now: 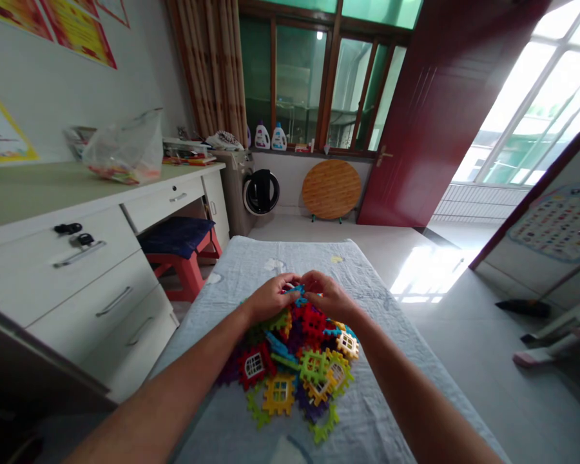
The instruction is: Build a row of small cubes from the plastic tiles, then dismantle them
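Over the far side of a pile of colourful plastic building pieces, my left hand [272,298] and my right hand [329,295] meet, fingers curled in. Between them they hold a blue plastic piece [297,295], gripped by the fingertips of both. Below lie red pieces [313,324], a red piece with a white window [254,366], a yellow window piece [279,394], a green piece [314,366] and a cream window piece [348,345]. The pile rests on a table with a pale blue cloth [377,412].
A white desk [38,193] with a plastic bag [125,151] stands at the left, a red stool [181,251] beside it. Farther back are a washing machine [236,193], a round wooden board [331,188] and a red door [430,109].
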`<state>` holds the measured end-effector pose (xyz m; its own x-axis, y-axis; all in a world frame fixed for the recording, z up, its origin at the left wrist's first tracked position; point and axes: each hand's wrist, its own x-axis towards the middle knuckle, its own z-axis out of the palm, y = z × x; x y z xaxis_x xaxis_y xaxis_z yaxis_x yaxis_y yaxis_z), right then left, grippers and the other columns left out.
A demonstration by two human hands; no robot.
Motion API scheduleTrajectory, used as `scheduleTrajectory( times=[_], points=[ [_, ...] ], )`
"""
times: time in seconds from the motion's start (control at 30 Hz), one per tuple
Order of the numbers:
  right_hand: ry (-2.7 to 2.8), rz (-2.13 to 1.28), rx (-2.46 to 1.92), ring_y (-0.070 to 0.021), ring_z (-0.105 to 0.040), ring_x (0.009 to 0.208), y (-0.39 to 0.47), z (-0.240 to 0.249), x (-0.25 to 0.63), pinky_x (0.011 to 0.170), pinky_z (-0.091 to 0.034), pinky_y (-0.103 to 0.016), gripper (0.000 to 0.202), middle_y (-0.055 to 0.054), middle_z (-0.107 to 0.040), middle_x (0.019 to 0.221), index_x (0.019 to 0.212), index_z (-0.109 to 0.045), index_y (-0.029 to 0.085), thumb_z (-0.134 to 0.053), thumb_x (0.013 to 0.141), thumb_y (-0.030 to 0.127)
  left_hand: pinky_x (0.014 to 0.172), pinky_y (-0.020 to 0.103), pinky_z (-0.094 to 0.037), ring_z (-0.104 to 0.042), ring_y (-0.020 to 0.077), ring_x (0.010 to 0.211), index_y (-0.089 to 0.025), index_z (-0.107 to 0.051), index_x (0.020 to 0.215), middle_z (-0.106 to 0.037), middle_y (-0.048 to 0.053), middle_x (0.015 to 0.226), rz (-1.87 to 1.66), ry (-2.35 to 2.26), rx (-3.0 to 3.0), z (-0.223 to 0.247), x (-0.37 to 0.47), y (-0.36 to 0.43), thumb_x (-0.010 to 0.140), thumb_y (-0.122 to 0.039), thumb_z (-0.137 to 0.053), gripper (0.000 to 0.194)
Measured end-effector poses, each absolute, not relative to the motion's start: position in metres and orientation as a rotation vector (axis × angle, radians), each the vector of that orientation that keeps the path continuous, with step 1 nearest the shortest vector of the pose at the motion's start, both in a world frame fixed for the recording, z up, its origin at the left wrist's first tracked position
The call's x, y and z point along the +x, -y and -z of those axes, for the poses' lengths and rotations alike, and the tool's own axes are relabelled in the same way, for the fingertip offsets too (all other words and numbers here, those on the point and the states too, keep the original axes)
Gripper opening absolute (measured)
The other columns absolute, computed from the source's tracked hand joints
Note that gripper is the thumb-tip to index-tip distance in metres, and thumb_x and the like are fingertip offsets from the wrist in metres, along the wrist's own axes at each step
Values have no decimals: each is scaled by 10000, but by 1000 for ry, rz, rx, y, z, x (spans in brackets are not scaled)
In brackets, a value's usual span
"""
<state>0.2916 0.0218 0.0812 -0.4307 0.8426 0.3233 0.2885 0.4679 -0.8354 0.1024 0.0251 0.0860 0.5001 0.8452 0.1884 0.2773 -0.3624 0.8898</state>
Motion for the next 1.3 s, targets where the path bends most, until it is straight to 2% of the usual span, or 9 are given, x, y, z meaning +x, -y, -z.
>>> scheduleTrajectory(
  times=[0.23,0.37,0.47,0.6,0.83,1.0,1.13,1.2,1.3],
  points=[
    [2107,-746,-1094,-130,-572,718,15,-87,324,690,-461,-270,119,-5,-641,771,826,-624,190,-538,760,140,1012,353,-424,-567,219,1117,-232,-632,1129,-630,52,1164,-829,-958,2173,-94,93,38,807,-286,-585,330],
    [2004,-509,-1327,-199,-602,896,9,-64,341,836,-461,-356,160,-72,-669,940,904,-640,181,-544,835,289,1097,409,-355,-439,253,1296,-252,-570,1224,-499,70,1372,-851,-1107,2218,-85,70,59,846,-364,-561,394],
    [1980,-462,-1537,-281,-545,1133,4,-46,346,975,-395,-442,412,-131,-626,1187,1145,-605,176,-531,863,466,1119,469,-318,-343,295,1366,-262,-423,1381,-364,94,1483,-802,-1368,2247,-63,41,71,814,-520,-589,644],
    [2056,-565,-1616,-303,-518,1200,6,-37,338,1010,-371,-448,568,-147,-590,1267,1284,-540,181,-473,873,567,1091,583,-295,-269,419,1379,-215,-343,1444,-295,175,1510,-662,-1744,2306,-15,4,84,586,-722,-678,1051],
    [2137,-616,-1353,-257,-575,1075,12,-43,327,952,-424,-403,494,-96,-617,1184,1221,-577,206,-647,770,395,1063,570,-327,-340,417,1343,-227,-184,1503,-322,194,1498,-552,-1800,2326,18,10,92,542,-776,-656,1203],
    [2158,-604,-1198,-245,-571,1086,18,-41,323,972,-408,-406,448,-81,-628,1166,1194,-570,203,-645,765,307,1097,515,-313,-316,376,1366,-225,-91,1517,-296,174,1512,-666,-1555,2383,0,35,86,647,-705,-651,1140],
    [2149,-601,-1110,-223,-592,1037,22,-45,320,947,-422,-387,374,-52,-658,1091,1101,-594,214,-617,729,183,1107,514,-299,-342,366,1352,-247,-180,1499,-343,144,1499,-668,-1445,2371,-14,35,83,633,-688,-679,1093],
    [2117,-589,-1102,-207,-605,986,22,-47,321,918,-437,-369,336,-41,-667,1028,1028,-610,212,-561,709,119,1113,546,-266,-387,350,1327,-270,-307,1452,-419,115,1459,-663,-1473,2317,-23,33,79,710,-653,-633,897],
    [2065,-574,-1107,-193,-609,953,20,-48,325,906,-441,-353,320,-32,-670,979,958,-622,213,-497,695,81,1124,569,-216,-451,289,1284,-295,-527,1276,-541,54,1353,-735,-1556,2233,-39,35,64,891,-501,-450,444]
  ],
)
